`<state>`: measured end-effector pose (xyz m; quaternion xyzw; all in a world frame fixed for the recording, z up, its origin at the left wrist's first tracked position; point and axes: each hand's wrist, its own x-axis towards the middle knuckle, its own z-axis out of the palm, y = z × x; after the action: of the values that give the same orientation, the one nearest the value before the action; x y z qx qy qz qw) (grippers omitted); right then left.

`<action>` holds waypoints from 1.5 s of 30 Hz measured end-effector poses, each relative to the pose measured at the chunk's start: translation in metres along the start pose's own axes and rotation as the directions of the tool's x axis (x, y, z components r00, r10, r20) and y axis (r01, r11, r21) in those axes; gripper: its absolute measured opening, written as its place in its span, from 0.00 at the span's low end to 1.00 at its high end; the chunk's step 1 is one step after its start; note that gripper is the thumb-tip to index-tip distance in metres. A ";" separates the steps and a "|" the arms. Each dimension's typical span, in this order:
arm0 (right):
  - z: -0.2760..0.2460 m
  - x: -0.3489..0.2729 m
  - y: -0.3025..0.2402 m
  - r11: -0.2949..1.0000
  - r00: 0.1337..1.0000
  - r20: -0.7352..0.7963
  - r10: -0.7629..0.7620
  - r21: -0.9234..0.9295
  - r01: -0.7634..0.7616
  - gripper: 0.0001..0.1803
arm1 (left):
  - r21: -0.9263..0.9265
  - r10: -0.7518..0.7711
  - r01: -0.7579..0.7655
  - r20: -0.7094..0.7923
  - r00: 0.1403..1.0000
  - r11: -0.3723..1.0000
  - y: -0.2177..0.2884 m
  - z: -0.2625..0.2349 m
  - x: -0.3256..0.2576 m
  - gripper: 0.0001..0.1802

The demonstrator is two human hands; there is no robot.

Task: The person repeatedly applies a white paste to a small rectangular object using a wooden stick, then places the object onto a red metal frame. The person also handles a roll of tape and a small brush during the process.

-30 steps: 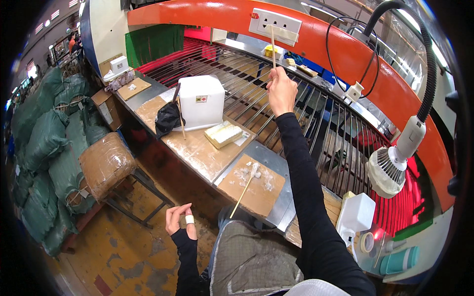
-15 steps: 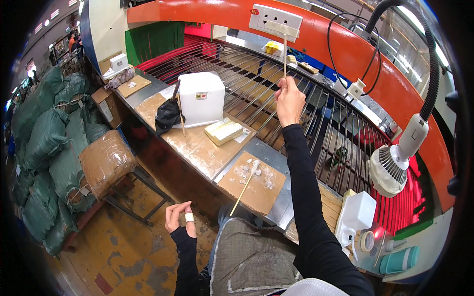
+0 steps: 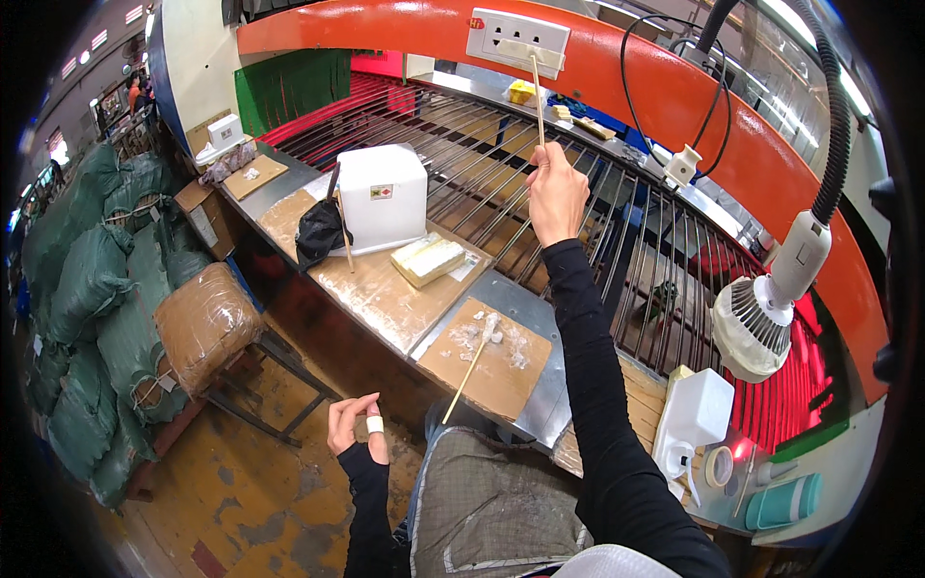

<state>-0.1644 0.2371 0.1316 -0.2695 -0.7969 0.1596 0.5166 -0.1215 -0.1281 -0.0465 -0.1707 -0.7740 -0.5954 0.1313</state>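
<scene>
Right hand (image 3: 559, 197) is closed around a thin pale stick (image 3: 539, 101), which is held nearly upright over the metal rods (image 3: 453, 178), its upper end overlapping the socket panel (image 3: 513, 29) in view. Left hand (image 3: 356, 427) is held low, apart from the bench (image 3: 530, 306), loosely half-curled, with nothing seen in its grasp. Relative to the panel, the stick has been lowered and shifted rightward within the last second; the grip is maintained. A second stick (image 3: 466, 382) is left on the cardboard (image 3: 511, 390). Contact between stick and panel cannot be confirmed. The held stick's lower end is concealed by the fist; part of the bench is covered by the black sleeve (image 3: 590, 328)
</scene>
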 end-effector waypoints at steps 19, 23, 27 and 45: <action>0.020 0.006 -0.039 0.990 0.992 0.109 -0.067 0.133 0.052 0.17 | -0.008 -0.024 0.024 -0.017 1.000 1.000 -0.004 -0.002 -0.001 0.10; 0.019 0.001 -0.038 0.980 0.991 0.133 0.005 0.198 -0.031 0.16 | -0.008 -0.003 0.002 -0.032 0.999 1.000 -0.006 -0.004 0.000 0.09; 0.017 -0.007 -0.045 0.979 0.988 0.145 -0.044 0.204 0.013 0.18 | -0.004 -0.008 0.008 -0.037 0.999 1.000 -0.010 -0.006 -0.002 0.09; -0.127 -0.104 -0.106 0.910 0.959 0.284 0.006 0.397 -0.123 0.13 | -0.477 0.385 -0.379 -0.090 0.919 0.793 0.081 0.040 0.128 0.10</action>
<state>-0.0438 0.0876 0.1643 -0.1564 -0.8003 0.3766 0.4396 -0.2033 -0.0565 0.0661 -0.3540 -0.5498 -0.7304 0.1972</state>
